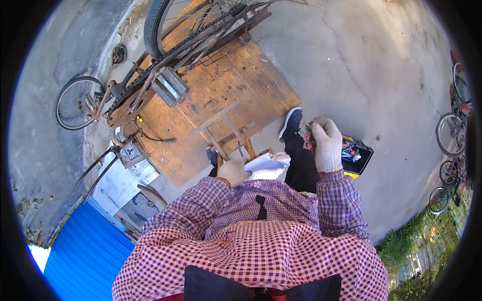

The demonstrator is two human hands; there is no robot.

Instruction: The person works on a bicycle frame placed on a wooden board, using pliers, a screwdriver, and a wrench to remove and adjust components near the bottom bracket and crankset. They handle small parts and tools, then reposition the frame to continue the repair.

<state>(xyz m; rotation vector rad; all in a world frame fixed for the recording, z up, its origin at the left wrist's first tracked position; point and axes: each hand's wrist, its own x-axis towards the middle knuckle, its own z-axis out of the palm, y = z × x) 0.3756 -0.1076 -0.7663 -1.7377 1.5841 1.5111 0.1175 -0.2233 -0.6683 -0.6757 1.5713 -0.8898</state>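
Left hand (pixel 234 172), gloved: closed on the edge of a white sheet (pixel 266 166), which sits between the two hands. Right hand (pixel 325 143), gloved: raised near the open black toolbox (pixel 365 161), fingers curled; whether anything is pinched there cannot be told. Bicycle (pixel 170 86), rusty: over the wooden board (pixel 241 85), apart from both hands. Progress, by judgement: sheet in hand, work seemingly midway; what remains cannot be told

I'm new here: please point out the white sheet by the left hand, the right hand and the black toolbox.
White sheet (pixel 262 162), head view: on its upper surface.
Right hand (pixel 326 141), head view: on the glove's middle.
Black toolbox (pixel 366 159), head view: on its right wall.
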